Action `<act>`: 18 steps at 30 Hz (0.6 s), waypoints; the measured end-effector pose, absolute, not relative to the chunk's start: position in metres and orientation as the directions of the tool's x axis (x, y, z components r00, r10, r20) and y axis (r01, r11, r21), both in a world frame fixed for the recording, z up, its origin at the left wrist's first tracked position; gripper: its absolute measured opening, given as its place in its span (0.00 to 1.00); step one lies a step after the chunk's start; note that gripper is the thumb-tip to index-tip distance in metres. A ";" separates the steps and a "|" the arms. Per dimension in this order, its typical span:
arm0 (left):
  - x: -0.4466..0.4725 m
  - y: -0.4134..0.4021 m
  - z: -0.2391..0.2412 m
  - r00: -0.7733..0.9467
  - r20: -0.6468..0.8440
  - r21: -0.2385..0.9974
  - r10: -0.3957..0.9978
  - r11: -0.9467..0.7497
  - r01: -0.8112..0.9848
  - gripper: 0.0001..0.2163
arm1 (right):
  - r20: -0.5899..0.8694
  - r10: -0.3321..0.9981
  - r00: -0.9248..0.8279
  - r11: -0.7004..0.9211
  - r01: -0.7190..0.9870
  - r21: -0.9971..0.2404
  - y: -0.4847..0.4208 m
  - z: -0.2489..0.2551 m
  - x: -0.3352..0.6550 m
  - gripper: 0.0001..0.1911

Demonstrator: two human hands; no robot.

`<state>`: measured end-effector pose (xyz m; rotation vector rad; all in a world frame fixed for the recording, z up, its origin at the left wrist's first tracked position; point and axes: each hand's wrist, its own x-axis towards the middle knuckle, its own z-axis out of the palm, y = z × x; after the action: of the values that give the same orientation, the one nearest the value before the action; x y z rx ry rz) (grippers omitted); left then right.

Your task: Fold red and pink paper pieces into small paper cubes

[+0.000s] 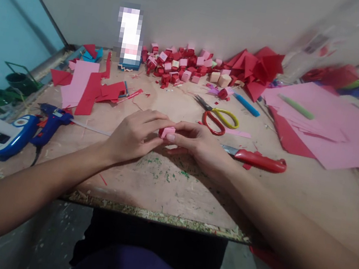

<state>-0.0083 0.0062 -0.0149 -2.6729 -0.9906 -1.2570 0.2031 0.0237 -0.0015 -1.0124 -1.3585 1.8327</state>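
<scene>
Between my two hands, just above the middle of the table, is a small pink and red paper cube [167,133]. The fingers of my left hand [140,133] are closed on its left side. My right hand [195,144] pinches it from the right, thumb on the pink face. A knife [259,161] with a red handle lies beside my right hand, its blade partly hidden. Behind the hands rest scissors [217,115] with one yellow and one red handle loop. A blue glue gun [51,124] lies left of my left hand.
Many paper cubes [177,65] are heaped against the wall, with folded red paper [254,69] beside them. Pink sheets [340,122] cover the right side, a green pen [296,106] on top. Cut paper strips [79,83], a blue power strip [14,136] and a blurred phone [130,34] stand left.
</scene>
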 end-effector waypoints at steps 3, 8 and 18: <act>-0.008 0.006 -0.015 0.465 0.700 0.250 0.543 -0.795 0.552 0.11 | -0.199 0.842 -0.501 -0.256 -0.047 -0.965 0.023 -0.001 0.203 0.16; -0.007 0.006 -0.015 0.456 0.698 0.255 0.552 -0.787 0.561 0.12 | -0.175 0.831 -0.528 -0.240 -0.056 -0.969 0.021 -0.002 0.204 0.16; -0.007 0.006 -0.016 0.455 0.670 0.272 0.586 -0.765 0.584 0.20 | -0.175 0.833 -0.525 -0.250 -0.074 -0.965 0.021 -0.001 0.202 0.17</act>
<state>-0.0068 0.0062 -0.0158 -2.6815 -1.0784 -1.2368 0.2021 0.0209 -0.0011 -0.9571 -1.3654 1.8407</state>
